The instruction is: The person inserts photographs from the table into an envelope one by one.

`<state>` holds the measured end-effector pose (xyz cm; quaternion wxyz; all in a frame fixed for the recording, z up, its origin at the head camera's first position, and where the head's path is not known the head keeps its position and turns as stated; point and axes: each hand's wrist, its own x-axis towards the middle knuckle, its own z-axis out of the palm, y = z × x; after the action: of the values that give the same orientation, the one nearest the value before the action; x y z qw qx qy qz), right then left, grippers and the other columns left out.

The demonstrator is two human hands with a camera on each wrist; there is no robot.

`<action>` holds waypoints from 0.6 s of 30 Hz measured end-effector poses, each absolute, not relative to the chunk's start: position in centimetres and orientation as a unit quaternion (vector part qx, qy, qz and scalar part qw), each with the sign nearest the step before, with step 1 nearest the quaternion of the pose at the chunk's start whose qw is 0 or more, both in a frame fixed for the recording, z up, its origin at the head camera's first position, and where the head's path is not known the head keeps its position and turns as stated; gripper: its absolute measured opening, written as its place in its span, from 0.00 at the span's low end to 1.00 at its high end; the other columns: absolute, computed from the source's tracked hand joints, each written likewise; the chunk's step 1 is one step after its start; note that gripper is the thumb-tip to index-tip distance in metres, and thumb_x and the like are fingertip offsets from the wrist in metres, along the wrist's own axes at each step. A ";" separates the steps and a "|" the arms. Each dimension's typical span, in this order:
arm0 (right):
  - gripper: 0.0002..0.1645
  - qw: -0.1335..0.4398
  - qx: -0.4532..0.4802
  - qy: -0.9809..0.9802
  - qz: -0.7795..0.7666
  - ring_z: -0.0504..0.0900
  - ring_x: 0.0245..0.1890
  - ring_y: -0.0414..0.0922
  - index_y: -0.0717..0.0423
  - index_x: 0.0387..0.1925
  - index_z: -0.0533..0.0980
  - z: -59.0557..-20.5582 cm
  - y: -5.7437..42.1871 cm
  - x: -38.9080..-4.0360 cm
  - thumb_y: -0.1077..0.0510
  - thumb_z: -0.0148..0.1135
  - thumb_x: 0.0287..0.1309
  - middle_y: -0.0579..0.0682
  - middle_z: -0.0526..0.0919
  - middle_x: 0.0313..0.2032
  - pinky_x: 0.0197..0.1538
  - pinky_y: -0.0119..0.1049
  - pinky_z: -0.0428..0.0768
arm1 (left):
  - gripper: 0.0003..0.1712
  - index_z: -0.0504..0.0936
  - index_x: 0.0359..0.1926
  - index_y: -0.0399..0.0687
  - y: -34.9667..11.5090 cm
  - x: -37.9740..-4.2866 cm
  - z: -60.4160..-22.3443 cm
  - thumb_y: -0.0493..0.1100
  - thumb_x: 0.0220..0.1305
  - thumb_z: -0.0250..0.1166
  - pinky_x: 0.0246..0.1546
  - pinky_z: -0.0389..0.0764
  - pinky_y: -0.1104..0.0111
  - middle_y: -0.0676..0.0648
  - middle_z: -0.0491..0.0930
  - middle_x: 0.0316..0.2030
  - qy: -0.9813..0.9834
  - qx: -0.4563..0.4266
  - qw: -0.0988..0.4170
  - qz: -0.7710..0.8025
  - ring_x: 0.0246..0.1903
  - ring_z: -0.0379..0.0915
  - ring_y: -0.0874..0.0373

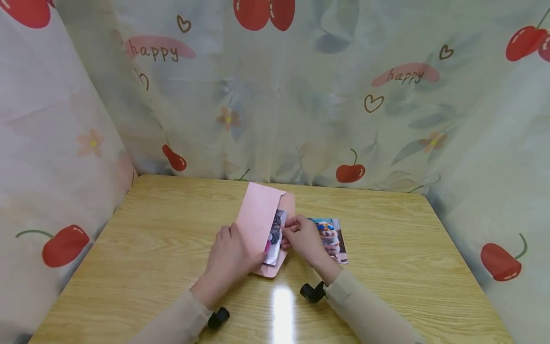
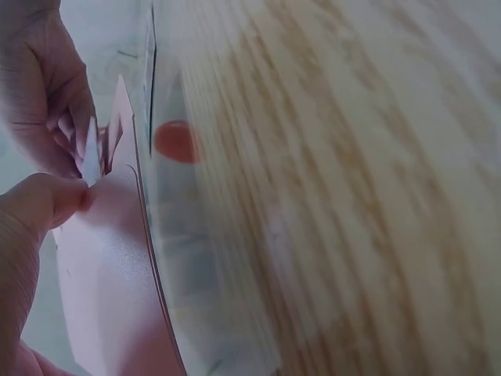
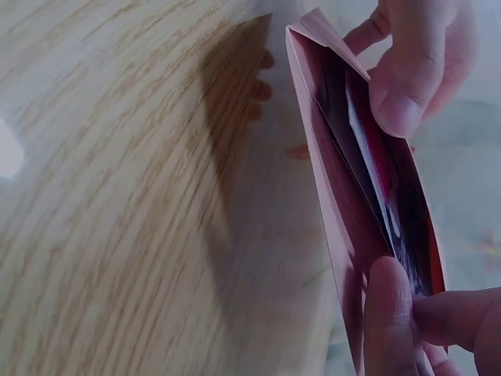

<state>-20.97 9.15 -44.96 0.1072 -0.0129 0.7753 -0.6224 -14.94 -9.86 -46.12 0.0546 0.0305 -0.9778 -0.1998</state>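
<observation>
A pink envelope (image 1: 259, 205), its flap spread to the right, is tilted up off the tabletop in the wrist views. My left hand (image 1: 229, 251) grips its left side, thumb over the mouth's edge near the lower end. Partly inside the mouth sits a photo card with a grey cat (image 1: 275, 236). With thumb and fingers, my right hand (image 1: 304, 239) pinches that card's right edge. In the right wrist view, card edges (image 3: 364, 149) show within the gaping envelope (image 3: 317, 168). Another photo card, an animal in blue sunglasses (image 1: 330, 235), lies partly hidden behind my right hand.
The wooden table (image 1: 172, 215) carries all this. A patterned curtain (image 1: 275, 119) encloses the back and both sides. Black wrist-mounted pieces, one by the left sleeve (image 1: 219, 317) and one by the right sleeve (image 1: 312, 292), stick out close above the table.
</observation>
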 end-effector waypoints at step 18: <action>0.08 0.127 -0.032 0.792 -0.597 0.85 0.27 0.50 0.64 0.41 0.73 -45.6 7.7 -21.2 0.64 0.61 0.61 0.59 0.81 0.31 0.30 0.40 0.83 | 0.60 0.65 0.56 0.26 -9.8 -14.8 -46.3 0.74 0.41 0.68 0.39 0.76 0.54 0.34 0.68 0.43 -0.977 0.016 0.078 -0.199 0.42 0.67 0.43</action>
<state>-21.16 7.75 -45.62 0.1266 -0.0318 0.7915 -0.5971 -14.81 -9.80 -46.29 0.0783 0.0164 -0.9766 -0.1994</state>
